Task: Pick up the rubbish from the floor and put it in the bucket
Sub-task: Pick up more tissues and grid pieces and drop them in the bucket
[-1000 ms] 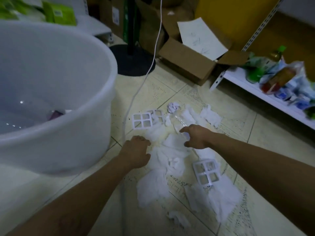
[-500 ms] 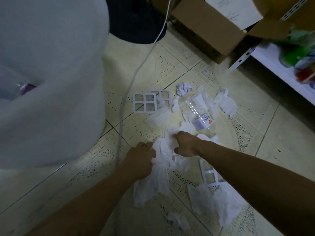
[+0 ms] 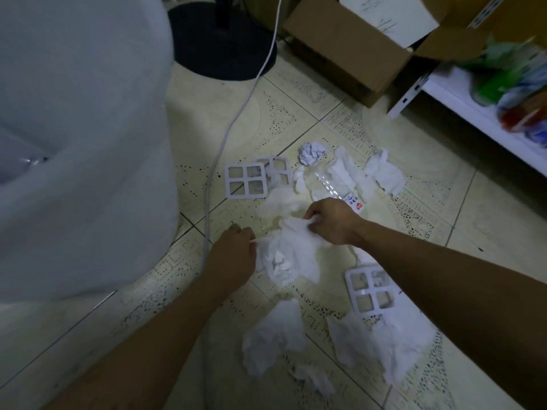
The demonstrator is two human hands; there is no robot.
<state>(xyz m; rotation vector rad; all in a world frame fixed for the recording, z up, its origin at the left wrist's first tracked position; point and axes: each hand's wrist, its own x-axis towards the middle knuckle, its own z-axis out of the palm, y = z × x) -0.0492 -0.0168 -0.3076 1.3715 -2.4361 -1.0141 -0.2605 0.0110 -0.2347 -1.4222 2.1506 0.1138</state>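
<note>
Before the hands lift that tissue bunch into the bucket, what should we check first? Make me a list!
1. Right hand grips tissue bunch: ok.
2. Left hand grips it too: ok.
3. Bunch apart from white cable: ok.
4. Bucket close, on the left: ok.
5. Room inside bucket: cannot tell.
6. All tissues gathered: not ok, loose tissues lie on the floor.

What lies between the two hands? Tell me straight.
In the head view, a crumpled bunch of white tissue fills the gap. The left hand pinches its near edge and the right hand grips its top.
</note>
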